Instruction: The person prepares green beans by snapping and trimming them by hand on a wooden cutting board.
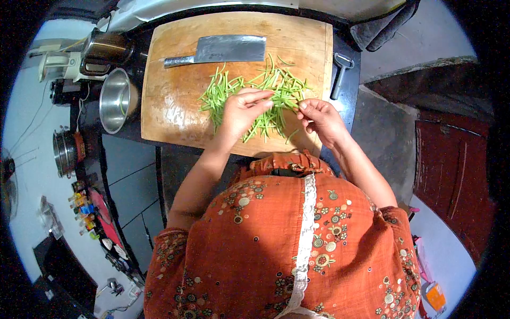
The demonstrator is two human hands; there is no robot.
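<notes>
A loose pile of thin green vegetable strips (265, 125) lies across the wooden cutting board (172, 101). My left hand (243, 110) is over the middle of the pile, its thumb and fingers closing around some strips; the exact contact is hard to make out. At the pile's right edge, my right hand (323, 119) pinches the end of a green strip between thumb and forefinger, its other fingers curled under. Above the pile, a cleaver (231, 49) rests flat on the board, handle to the left.
Left of the board stands a steel bowl (114, 101) with a green strip inside. A peeler (341, 77) lies right of the board. Behind the bowl are a metal kettle (106, 48) and a white appliance (56, 65). A dark cloth (382, 29) hangs at the upper right.
</notes>
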